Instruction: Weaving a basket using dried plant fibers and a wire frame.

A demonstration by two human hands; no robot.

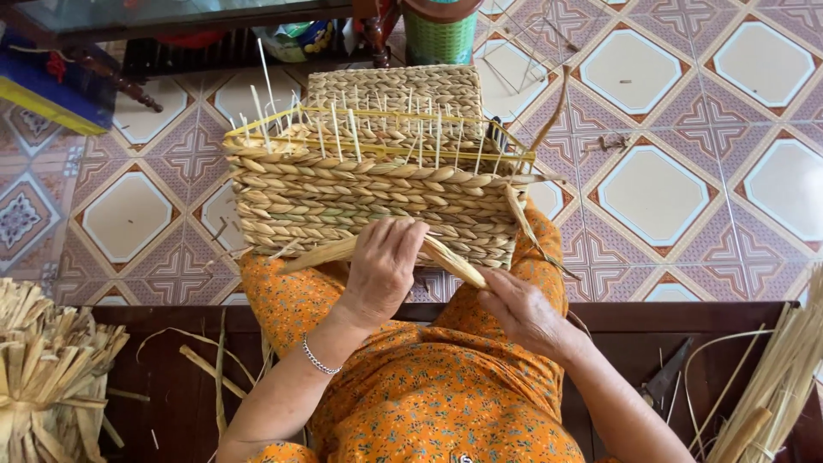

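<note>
A half-woven straw basket (369, 184) rests on my lap, with thin white ribs and a yellow wire frame (377, 116) standing up from its rim. My left hand (381, 266) lies on the lower front wall of the basket, fingers pressing a flat straw strand (321, 253). My right hand (519, 309) sits at the basket's lower right corner and pinches the other end of the strand (454, 261). A loose strand (549, 116) sticks up at the basket's right side.
Bundles of dry straw lie at the lower left (47, 369) and lower right (771, 386). Dark scissors (664, 377) rest on the wooden bench (686, 321). A green basket (439, 34) and dark furniture (129, 26) stand on the patterned tile floor (686, 129).
</note>
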